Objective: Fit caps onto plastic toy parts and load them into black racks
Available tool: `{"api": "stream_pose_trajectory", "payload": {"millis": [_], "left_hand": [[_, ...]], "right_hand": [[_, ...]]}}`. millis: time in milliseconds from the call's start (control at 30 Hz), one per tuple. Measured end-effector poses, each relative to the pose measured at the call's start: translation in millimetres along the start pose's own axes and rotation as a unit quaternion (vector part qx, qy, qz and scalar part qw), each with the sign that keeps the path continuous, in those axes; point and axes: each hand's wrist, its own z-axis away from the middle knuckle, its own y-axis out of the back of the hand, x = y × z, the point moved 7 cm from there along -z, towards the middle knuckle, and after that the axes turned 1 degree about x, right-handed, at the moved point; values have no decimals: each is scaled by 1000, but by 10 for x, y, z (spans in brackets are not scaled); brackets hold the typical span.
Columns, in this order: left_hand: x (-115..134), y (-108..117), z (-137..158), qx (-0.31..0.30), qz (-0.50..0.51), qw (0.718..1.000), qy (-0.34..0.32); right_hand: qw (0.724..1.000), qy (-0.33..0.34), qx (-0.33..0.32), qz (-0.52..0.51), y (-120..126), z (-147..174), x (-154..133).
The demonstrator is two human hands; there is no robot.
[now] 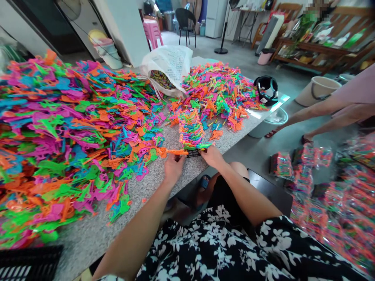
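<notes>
My left hand (173, 168) is closed in a pinch on an orange plastic toy piece (177, 152), by the left corner of a small black plastic basket (193, 153). My right hand (213, 157) is closed at the basket's right corner, its fingertips on a green plastic toy piece (205, 145). Neat rows of colourful toy pieces (191, 128) lie in the basket, hiding most of it. Left of my hands spreads a large loose heap of similar pieces (79, 128), some shaped like small toy guns. Beyond the basket is a second heap (219, 86).
A white sack (172, 64) lies open between the heaps on the speckled stone table (152, 187). Black baskets (31, 261) sit at the lower left. A black strapped object (266, 89) stands near the far corner. Bagged packs (328, 199) cover the floor at right, near a person's legs (319, 113).
</notes>
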Motion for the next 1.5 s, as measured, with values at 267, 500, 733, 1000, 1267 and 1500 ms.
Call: {"api": "stream_pose_trajectory", "payload": {"millis": [267, 500, 733, 1000, 1267, 1500], "left_hand": [[13, -31, 2, -4, 16, 1000, -6], [8, 0, -11, 4, 15, 1000, -8], [-84, -35, -62, -15, 49, 998, -27], [-186, 32, -170, -15, 151, 987, 59], [46, 109, -184, 19, -73, 997, -20], [244, 78, -150, 6, -167, 985, -40]], "right_hand": [[998, 48, -24, -11, -5, 19, -66], [996, 60, -45, 47, 23, -44, -168], [995, -54, 23, 75, -80, 30, -373], [996, -74, 26, 38, -120, 75, -411], [995, -64, 37, 68, -120, 137, -438], [996, -55, 29, 65, -117, 80, -421]]}}
